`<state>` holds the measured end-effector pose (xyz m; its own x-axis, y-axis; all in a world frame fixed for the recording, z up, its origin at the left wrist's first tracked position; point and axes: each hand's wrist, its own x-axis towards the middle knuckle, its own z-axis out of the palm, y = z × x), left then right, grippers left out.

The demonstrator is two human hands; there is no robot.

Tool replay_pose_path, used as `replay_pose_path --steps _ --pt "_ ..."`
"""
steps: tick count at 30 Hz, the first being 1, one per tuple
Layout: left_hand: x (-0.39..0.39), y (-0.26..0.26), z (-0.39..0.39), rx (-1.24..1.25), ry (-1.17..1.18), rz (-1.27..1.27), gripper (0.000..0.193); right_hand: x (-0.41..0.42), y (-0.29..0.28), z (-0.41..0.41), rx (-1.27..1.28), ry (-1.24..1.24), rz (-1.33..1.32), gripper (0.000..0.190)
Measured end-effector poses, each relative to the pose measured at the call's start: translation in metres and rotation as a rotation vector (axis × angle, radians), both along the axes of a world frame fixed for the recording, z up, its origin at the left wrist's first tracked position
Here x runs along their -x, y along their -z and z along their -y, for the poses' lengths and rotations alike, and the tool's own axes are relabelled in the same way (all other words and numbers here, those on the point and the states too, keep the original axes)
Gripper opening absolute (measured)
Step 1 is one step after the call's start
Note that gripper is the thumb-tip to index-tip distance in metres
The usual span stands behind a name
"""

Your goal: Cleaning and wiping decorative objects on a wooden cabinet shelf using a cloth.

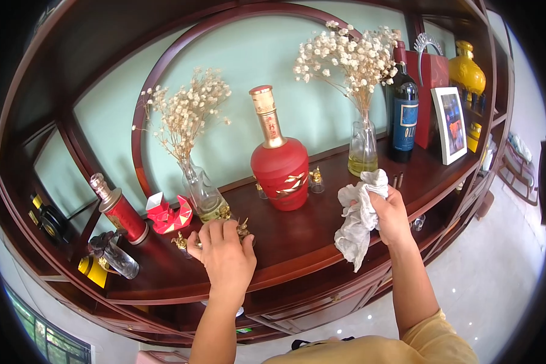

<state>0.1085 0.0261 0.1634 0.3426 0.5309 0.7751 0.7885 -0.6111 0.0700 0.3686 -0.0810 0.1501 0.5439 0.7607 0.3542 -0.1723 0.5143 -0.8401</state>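
Note:
My left hand (225,255) is curled over several small glass cups with gold-coloured figures (180,241) on the dark red wooden shelf (300,241); its palm side is hidden, so a firm hold cannot be made out. In my right hand (391,218) a crumpled white cloth (359,218) hangs over the shelf's front edge. Between and behind the hands stands a red bottle with a gold neck (280,175), with a small glass cup with a gold figure (316,179) beside it. A clear vase of dried white flowers (202,191) is just behind my left hand.
Another flower vase (363,150), a wine bottle (405,113), a white picture frame (449,125) and a yellow bottle (467,73) stand at right. At left are a red geometric ornament (169,216), a red cylindrical bottle (125,218) and a glass bottle with a dark top (116,257).

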Motion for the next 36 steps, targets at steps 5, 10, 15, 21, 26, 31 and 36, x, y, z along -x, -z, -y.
replay_pose_path --steps 5,10,15,21,26,31,36 --pt "-0.008 -0.011 0.011 -0.075 0.007 -0.015 0.038 -0.001 0.000 0.002 -0.028 -0.019 -0.053 0.019" --pt "-0.049 -0.039 0.027 -0.109 0.352 -0.103 0.037 -0.002 0.002 0.000 -0.099 -0.019 -0.112 0.019" --pt "-0.128 -0.043 0.010 -0.123 0.457 -0.349 0.032 -0.002 0.003 0.000 -0.095 -0.015 -0.100 0.017" --pt "-0.187 -0.023 -0.025 -0.135 0.231 -0.517 0.029 -0.003 0.006 0.001 -0.127 -0.019 -0.079 0.015" --pt "-0.193 -0.019 -0.033 -0.057 0.206 -0.590 0.021 -0.002 0.007 0.000 -0.117 -0.017 -0.074 0.014" --pt "-0.182 -0.032 -0.012 -0.006 0.268 -0.518 0.022 -0.001 0.004 0.001 -0.138 0.035 -0.083 0.020" --pt "-0.144 -0.052 0.024 0.057 0.514 -0.175 0.025 -0.004 0.013 -0.007 -0.221 0.181 -0.023 0.036"
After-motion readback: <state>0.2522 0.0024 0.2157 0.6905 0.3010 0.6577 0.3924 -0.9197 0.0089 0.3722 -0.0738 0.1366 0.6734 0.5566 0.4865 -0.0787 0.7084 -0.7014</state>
